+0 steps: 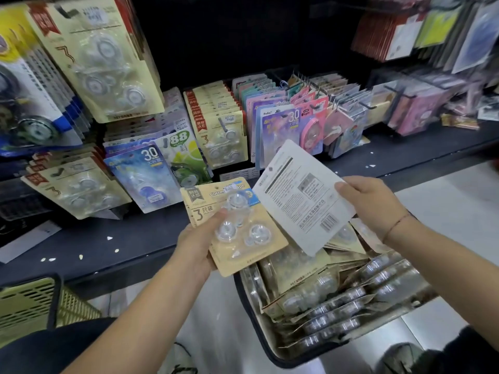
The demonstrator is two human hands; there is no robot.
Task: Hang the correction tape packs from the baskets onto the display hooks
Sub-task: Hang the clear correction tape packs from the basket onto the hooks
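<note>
Left grip [199, 244]: fingers and thumb curled round a beige three-piece correction tape pack [251, 230], blister side up.
Right grip [372, 209]: pinching the edge of a second pack [299, 195], white printed back showing, its corner meeting the first.
Beneath both grips: dark-rimmed basket [252, 322] filled with like packs.
Beyond the grips: hung display packs [224, 141] in rows.

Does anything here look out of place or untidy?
Yes. Small white scraps lie scattered on the dark shelf ledge at left, like litter. Also, the right hand holds a white-backed pack reverse side up; the left hand holds a tan pack face up.
</note>
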